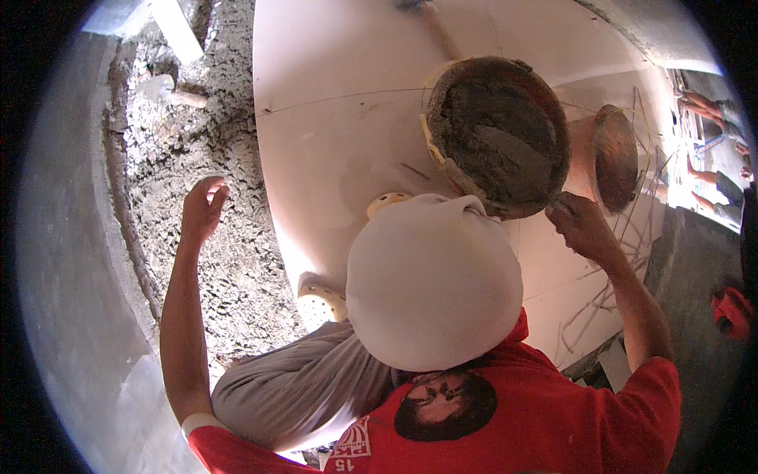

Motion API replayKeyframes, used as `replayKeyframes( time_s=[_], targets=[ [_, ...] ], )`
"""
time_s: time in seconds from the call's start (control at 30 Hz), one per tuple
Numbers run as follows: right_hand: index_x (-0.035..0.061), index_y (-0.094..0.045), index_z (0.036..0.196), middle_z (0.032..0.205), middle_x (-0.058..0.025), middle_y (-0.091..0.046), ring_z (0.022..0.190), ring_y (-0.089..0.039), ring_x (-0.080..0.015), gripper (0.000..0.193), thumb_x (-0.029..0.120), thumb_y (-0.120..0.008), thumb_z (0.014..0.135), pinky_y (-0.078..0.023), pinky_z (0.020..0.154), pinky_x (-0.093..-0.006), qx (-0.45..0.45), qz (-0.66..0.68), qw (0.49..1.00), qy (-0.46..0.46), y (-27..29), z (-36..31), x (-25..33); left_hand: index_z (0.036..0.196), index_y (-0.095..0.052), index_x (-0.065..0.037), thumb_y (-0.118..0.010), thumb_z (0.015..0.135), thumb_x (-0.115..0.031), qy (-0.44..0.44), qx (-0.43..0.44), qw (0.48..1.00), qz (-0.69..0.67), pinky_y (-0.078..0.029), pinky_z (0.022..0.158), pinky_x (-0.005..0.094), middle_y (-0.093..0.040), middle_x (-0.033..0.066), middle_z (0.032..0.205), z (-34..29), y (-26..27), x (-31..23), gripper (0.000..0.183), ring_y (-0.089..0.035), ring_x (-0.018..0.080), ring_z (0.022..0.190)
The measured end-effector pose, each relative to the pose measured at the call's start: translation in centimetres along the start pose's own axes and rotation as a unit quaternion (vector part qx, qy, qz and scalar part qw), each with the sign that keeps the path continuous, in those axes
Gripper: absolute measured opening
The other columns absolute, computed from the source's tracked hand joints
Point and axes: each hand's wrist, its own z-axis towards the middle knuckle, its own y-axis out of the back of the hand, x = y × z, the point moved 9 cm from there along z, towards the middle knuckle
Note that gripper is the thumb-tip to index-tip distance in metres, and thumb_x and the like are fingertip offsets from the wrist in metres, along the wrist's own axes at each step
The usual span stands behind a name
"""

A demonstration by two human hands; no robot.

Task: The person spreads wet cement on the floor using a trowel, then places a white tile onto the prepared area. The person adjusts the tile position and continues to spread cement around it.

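Note:
A round bucket (433,142) full of wet grey mortar (497,134) stands ahead of me on large pale tiles (339,150). My right hand (580,225) is closed at the bucket's near right rim, its fingers curled against the edge. Over a strip of rough, lumpy mortar (233,268) on the left hovers my left hand (204,212), empty, with thumb and fingers apart. Farther up that strip lies a trowel (188,99) with a wooden handle. The white cap (434,284) covers the middle of the view.
Right of the mortar bucket, an orange-brown bucket (614,158) lies near several thin rods (604,296). A wooden-handled tool (438,31) rests at the far side. A white strip (175,30) lies far left. A grey wall (59,237) borders the left. Other people (714,110) are at the far right.

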Motion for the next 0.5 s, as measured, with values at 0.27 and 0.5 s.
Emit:
replayKeyframes(
  time_s=[0.27, 0.5],
  targets=[
    [0.0040, -0.060, 0.093, 0.072, -0.0011, -0.058, 0.056, -0.054, -0.0109, 0.032, 0.034, -0.058, 0.103, -0.046, 0.049, -0.0298, 0.098, 0.188, 0.975, -0.071, -2.2, 3.0, -1.7, 0.122, -0.068, -0.004, -0.067, 0.097, -0.033, 0.027, 0.009, 0.993, 0.118, -0.054, 0.096, 0.0421, -0.070, 0.0177, 0.121, -2.2, 1.0, -0.2, 0.037, -0.067, 0.0331, 0.112],
    [-0.0046, -0.064, 0.115, 0.087, -0.0074, -0.064, 0.072, -0.059, -0.0175, 0.033, 0.026, -0.060, 0.103, -0.052, 0.062, -0.0322, 0.210, 0.210, 0.954, 0.044, 1.3, 3.2, -5.7, 0.129, -0.063, -0.008, -0.060, 0.103, -0.038, 0.116, 0.101, 0.988, 0.007, -0.052, 0.100, 0.0435, -0.064, 0.0168, 0.126, -12.4, -2.8, -3.9, 0.040, -0.065, 0.0299, 0.114]
  ],
)
